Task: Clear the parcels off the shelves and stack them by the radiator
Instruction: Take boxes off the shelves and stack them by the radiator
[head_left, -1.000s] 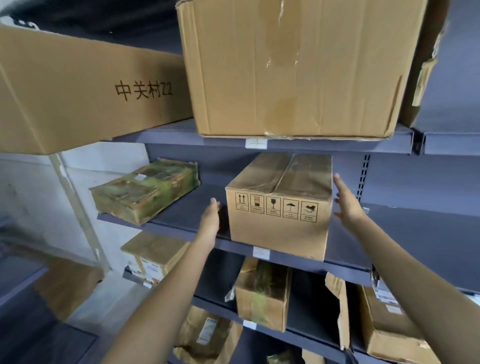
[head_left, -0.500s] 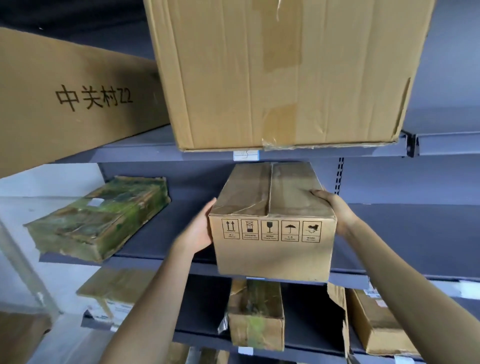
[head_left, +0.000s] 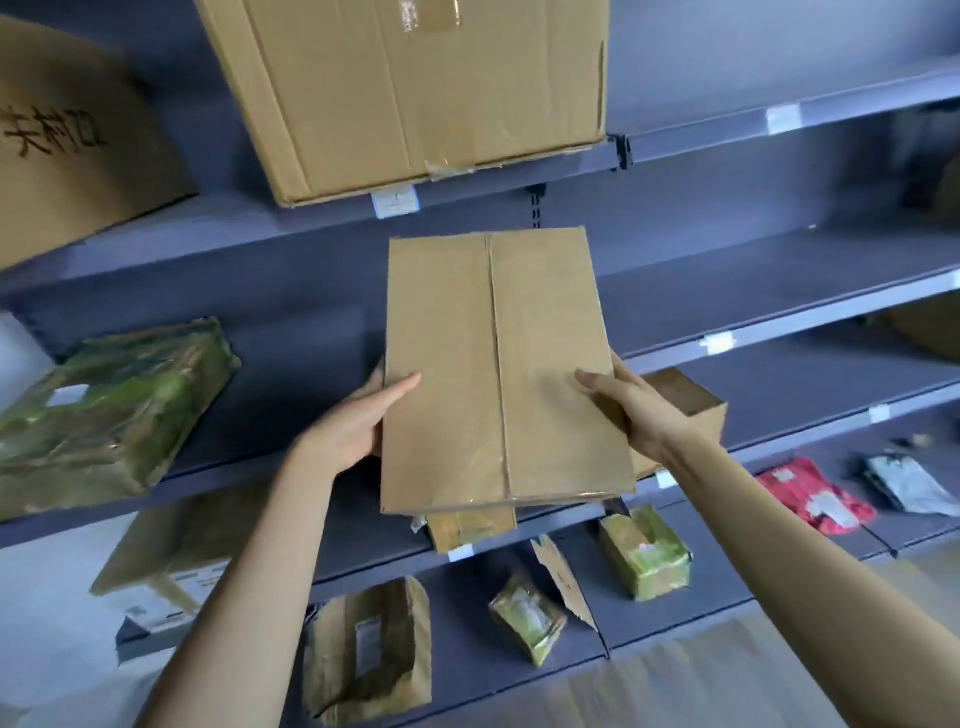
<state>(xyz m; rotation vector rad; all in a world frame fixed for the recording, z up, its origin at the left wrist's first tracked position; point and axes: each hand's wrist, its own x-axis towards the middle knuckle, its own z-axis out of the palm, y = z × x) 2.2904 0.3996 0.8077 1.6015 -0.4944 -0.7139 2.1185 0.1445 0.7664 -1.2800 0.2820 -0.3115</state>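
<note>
I hold a brown cardboard box (head_left: 493, 374) in front of the grey shelving (head_left: 779, 322), clear of the shelf boards, its taped top facing me. My left hand (head_left: 363, 421) grips its left side with the thumb on top. My right hand (head_left: 628, 410) grips its right side, thumb also on top. A large cardboard box (head_left: 415, 88) sits on the upper shelf right above. A green tape-wrapped parcel (head_left: 109, 410) lies on the middle shelf to the left. No radiator is in view.
Another big box with black lettering (head_left: 67, 150) stands at the upper left. Lower shelves carry several small parcels: a green-taped one (head_left: 644, 556), a torn brown bag (head_left: 369, 649), a red mailer (head_left: 810, 493) and a grey mailer (head_left: 909, 483).
The box has come off the middle shelf toward me and tipped so its top shows. Both hands went from reaching to gripping its sides. My view has swung right and down.
</note>
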